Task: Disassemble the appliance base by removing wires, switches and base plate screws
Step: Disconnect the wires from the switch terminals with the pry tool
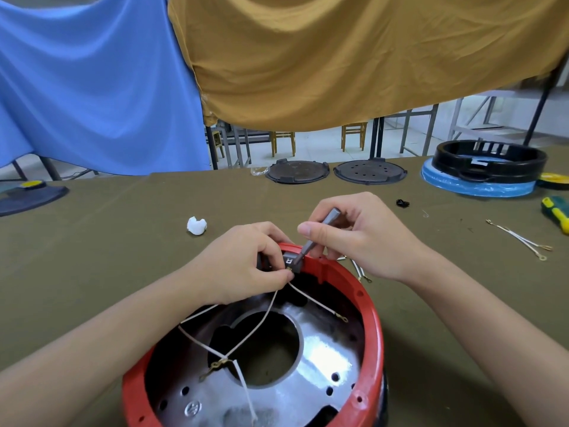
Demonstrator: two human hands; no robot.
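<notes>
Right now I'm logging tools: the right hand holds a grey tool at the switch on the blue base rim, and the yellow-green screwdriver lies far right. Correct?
One slip: the base rim is red, not blue, as the head view shows. The right hand does hold the grey tool at the switch; the screwdriver lies far right.

Olive-cloth table [129, 266], bearing a red appliance base [374, 322] at the near edge. Beyond the base: white scrap [196, 225], two dark round plates [297, 171] [370, 171]. Right of the base: loose wires [520, 240], screwdriver [557, 212], black ring on a blue disc [480, 186].
</notes>
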